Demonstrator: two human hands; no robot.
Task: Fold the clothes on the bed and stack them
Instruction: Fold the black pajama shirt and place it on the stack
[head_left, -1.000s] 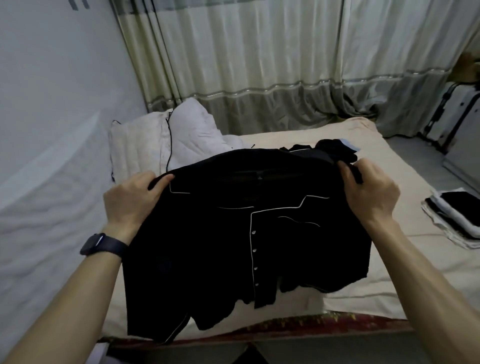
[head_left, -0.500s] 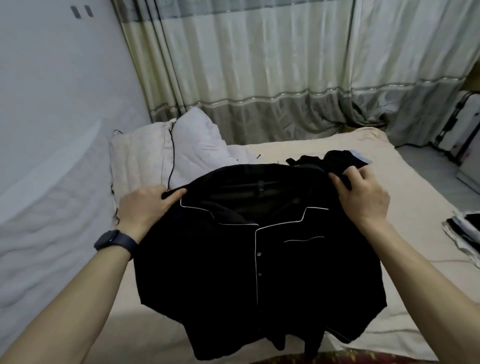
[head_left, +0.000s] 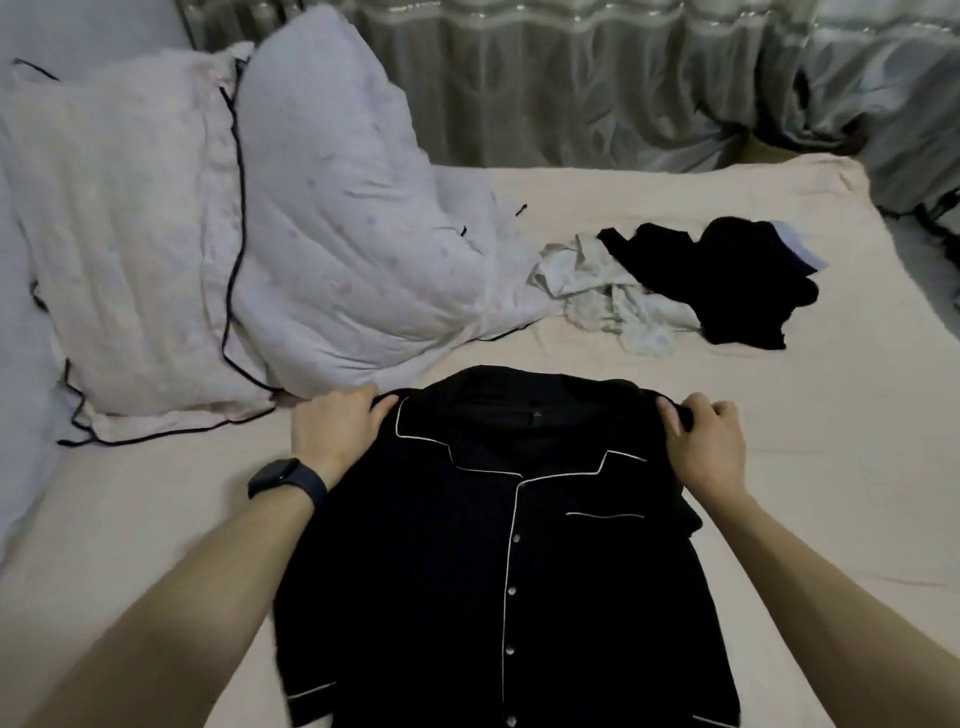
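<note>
Head view: left hand (head_left: 336, 427), right hand (head_left: 707, 444) each pinch black shirt (head_left: 441, 571) shoulders on bed (head_left: 810, 467).

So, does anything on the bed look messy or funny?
Yes. Beyond the black shirt, held flat at its shoulders by the left hand and right hand, a pale garment and a black garment lie crumpled together on the bed, not folded yet. Nothing looks torn or spilled.

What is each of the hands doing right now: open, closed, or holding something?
Left hand: closed, gripping one shoulder of the black shirt.
Right hand: closed, pinching the shirt's other shoulder.
</note>
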